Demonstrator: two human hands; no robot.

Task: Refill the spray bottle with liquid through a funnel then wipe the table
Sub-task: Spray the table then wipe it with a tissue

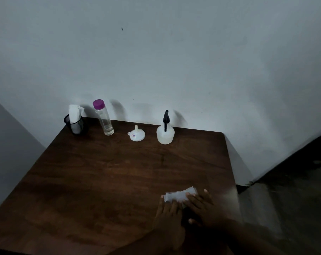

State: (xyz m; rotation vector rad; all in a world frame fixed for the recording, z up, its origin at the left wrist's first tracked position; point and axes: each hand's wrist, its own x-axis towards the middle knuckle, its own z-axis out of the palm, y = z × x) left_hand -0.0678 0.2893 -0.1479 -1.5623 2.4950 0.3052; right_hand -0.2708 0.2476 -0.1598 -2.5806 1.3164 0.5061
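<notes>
Head view: left hand and right hand, fingers flat, press white tissue onto counter at 5 o'clock, apparently for wiping; spray bottle, funnel stand clear at 12 o'clock.

On my feed the worktop reads as dark brown wood with a streaky grain. The spray bottle has a milky white body and a black trigger head. The funnel is white, with a small red and blue sticker. The clear bottle carries a purple cap. A black mesh cup holds white tissues, and the wipe is white too. I see a pale grey wall and a dark grey floor.
</notes>
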